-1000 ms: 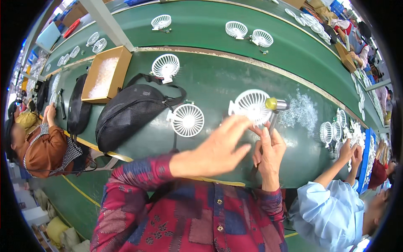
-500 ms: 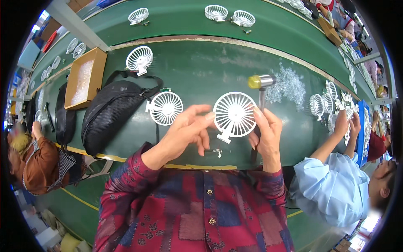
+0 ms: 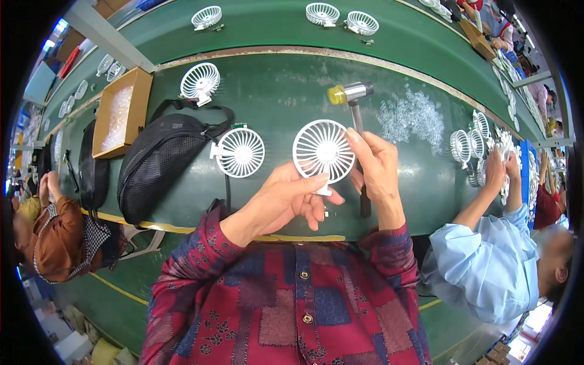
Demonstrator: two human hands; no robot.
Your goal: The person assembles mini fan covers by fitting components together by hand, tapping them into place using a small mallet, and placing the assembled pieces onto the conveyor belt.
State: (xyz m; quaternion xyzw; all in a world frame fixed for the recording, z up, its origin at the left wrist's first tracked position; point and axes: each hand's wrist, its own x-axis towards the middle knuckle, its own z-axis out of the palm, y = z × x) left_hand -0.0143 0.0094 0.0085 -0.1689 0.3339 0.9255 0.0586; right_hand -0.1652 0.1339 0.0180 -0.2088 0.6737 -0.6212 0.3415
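Note:
Both my hands hold a white round fan grille [image 3: 328,152] with a short neck at its bottom, above the green table. My left hand [image 3: 283,198] is closed on its lower edge, thumb on top near the neck, other fingers curled below. My right hand [image 3: 378,167] pinches the right rim. It also grips the dark handle of a hammer [image 3: 353,93] with a yellow and metal head; the handle passes behind the thumb, head pointing away from me. Another white fan grille [image 3: 241,152] lies to the left, a small green circuit board [image 3: 239,125] at its upper edge.
A black mesh bag [image 3: 164,167] and a cardboard box [image 3: 139,100] of clear pieces stand left. Small clear parts [image 3: 413,118] are heaped to the right, near more grilles [image 3: 460,146]. A co-worker in light blue [image 3: 480,267] sits right. Beyond runs a green belt [image 3: 261,33] carrying grilles.
The grille has moved left and slightly away from me and turned. My left hand has come in and taken hold of its lower edge. The hammer has shifted left with my right hand.

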